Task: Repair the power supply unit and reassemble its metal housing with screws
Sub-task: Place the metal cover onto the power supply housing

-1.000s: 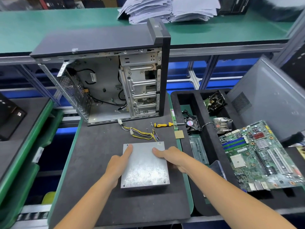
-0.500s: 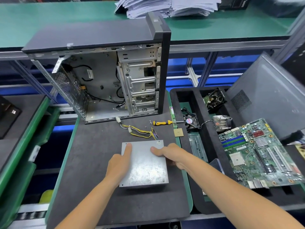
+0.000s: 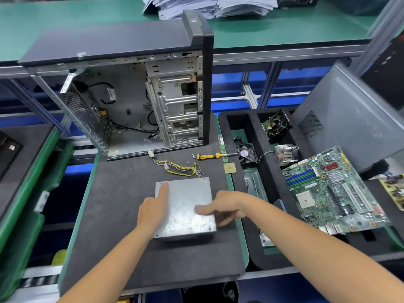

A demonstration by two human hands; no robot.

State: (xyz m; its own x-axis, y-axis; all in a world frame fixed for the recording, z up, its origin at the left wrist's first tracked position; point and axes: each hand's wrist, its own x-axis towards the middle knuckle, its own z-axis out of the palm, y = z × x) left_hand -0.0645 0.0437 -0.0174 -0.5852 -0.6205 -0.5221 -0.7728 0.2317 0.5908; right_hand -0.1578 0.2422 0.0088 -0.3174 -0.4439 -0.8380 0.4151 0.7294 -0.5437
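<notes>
Step in hand, judged: PSU housing already closed, cover being seated before screws go in. L to R: the left hand [image 3: 153, 209] is laid on the power supply unit [image 3: 185, 209], forefinger straight and pressed near the far-left corner, nothing gripped. The PSU, a flat box of dull, mottled sheet steel w/ small corner holes, is set mid-tabletop [image 3: 113, 204] on dark foam-like matting, its yellow wire bundle [image 3: 179, 168] trailing behind. The right hand [image 3: 223, 209] is held over the right edge, fingers loosely extended, blurred; contact can't be told. Next move prob. calls for the yellow-handled screwdriver [image 3: 207, 156] and the loose screws [image 3: 193, 156] beside it.
</notes>
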